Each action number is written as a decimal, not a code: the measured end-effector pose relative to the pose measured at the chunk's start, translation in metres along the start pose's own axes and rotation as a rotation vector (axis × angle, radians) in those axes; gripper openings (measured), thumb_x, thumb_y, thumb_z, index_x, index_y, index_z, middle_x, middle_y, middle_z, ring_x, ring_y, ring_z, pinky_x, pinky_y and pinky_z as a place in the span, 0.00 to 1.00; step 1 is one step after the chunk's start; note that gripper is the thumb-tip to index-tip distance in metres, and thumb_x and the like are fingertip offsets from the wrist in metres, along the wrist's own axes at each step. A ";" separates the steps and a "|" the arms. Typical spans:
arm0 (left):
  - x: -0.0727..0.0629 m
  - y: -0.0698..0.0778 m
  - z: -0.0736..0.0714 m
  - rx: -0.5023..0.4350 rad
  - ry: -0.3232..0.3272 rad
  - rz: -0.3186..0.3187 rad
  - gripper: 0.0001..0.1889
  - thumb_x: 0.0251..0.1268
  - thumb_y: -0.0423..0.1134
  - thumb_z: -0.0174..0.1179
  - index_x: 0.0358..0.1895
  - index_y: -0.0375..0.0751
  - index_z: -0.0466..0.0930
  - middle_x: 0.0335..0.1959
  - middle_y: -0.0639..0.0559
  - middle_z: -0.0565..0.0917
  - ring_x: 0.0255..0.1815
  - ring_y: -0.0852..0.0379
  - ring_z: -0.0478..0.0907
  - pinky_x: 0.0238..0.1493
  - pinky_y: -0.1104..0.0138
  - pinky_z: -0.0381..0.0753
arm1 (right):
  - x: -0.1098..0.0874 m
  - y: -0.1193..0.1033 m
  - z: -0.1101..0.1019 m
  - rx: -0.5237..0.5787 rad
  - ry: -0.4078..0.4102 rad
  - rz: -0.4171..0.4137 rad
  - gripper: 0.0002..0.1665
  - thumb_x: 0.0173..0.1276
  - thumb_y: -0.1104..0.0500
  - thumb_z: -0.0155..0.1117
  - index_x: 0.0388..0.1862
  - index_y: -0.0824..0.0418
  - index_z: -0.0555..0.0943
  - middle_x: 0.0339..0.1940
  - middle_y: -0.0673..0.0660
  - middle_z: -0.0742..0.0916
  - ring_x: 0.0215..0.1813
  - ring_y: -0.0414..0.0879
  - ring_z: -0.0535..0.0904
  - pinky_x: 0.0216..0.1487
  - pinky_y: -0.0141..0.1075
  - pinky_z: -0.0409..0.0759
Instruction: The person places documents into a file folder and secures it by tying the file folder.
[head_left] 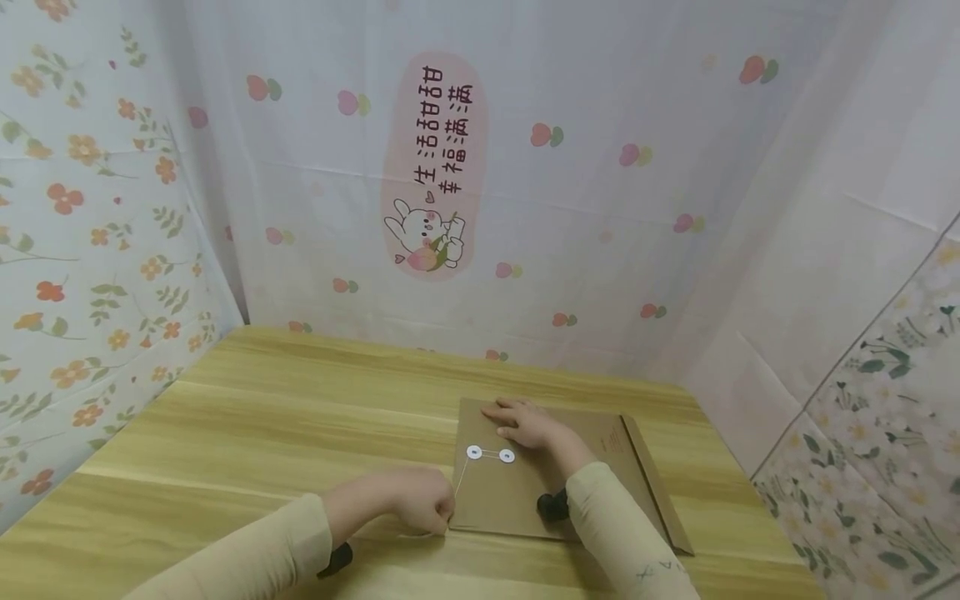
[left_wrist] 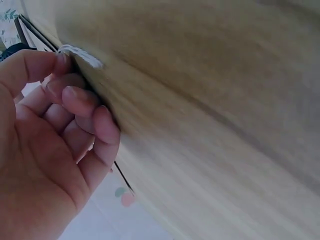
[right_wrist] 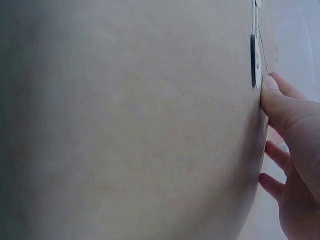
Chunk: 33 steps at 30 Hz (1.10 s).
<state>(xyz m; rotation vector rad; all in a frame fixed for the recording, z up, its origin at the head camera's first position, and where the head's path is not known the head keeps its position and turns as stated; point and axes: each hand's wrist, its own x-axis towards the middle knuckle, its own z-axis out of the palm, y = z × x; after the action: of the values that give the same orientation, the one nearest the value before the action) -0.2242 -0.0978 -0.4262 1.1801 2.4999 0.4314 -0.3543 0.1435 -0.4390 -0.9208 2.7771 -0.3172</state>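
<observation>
A brown kraft string-tie envelope [head_left: 555, 500] lies flat on the table, its two white button discs [head_left: 507, 457] near the left side. White string [left_wrist: 82, 54] is wound between the discs and runs from the left one down to the envelope's near left corner. There my left hand [head_left: 420, 498] pinches it between thumb and forefinger, the other fingers curled; a short loose end sticks out past the fingertips in the left wrist view. My right hand [head_left: 527, 422] rests on the envelope behind the discs, fingers spread, thumb beside a disc in the right wrist view.
The wood-grain table [head_left: 247, 433] extends left of the envelope. A dark strip and a folded edge [head_left: 660, 492] run along the envelope's right side. A printed curtain [head_left: 600, 250] hangs behind the table, with floral cloth [head_left: 90, 233] at the left. Black wrist mounts [head_left: 553, 505] sit under both forearms.
</observation>
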 end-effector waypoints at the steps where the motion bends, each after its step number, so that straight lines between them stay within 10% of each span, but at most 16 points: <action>1: 0.000 0.000 0.001 -0.003 0.000 0.003 0.21 0.54 0.33 0.61 0.09 0.49 0.62 0.07 0.66 0.59 0.09 0.70 0.52 0.13 0.77 0.51 | 0.000 0.000 0.000 0.000 0.000 0.004 0.28 0.74 0.51 0.53 0.72 0.48 0.66 0.75 0.60 0.62 0.73 0.64 0.53 0.66 0.63 0.55; 15: 0.006 -0.015 -0.012 -0.172 -0.047 0.067 0.17 0.54 0.29 0.61 0.11 0.44 0.71 0.09 0.66 0.64 0.12 0.71 0.57 0.16 0.78 0.56 | 0.000 -0.002 0.000 0.000 0.000 0.015 0.28 0.74 0.51 0.53 0.72 0.47 0.67 0.75 0.60 0.62 0.73 0.62 0.53 0.66 0.63 0.54; 28: 0.021 -0.052 -0.031 -0.056 0.184 -0.137 0.03 0.60 0.37 0.63 0.30 0.46 0.79 0.28 0.62 0.78 0.32 0.62 0.75 0.38 0.67 0.77 | -0.010 0.008 -0.001 0.311 0.221 0.014 0.22 0.71 0.61 0.57 0.63 0.64 0.75 0.65 0.68 0.73 0.66 0.64 0.66 0.64 0.57 0.63; 33: 0.030 -0.062 -0.031 0.029 0.260 -0.168 0.13 0.65 0.41 0.61 0.48 0.38 0.80 0.45 0.49 0.80 0.48 0.51 0.78 0.52 0.59 0.76 | -0.017 -0.005 0.000 0.285 0.347 0.039 0.14 0.70 0.61 0.60 0.51 0.64 0.82 0.44 0.56 0.84 0.45 0.50 0.79 0.45 0.45 0.79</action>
<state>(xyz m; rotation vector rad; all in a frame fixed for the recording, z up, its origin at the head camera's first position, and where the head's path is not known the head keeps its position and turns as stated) -0.2977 -0.1161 -0.4287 0.9669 2.8086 0.5357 -0.3379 0.1502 -0.4354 -0.8040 2.9359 -0.9185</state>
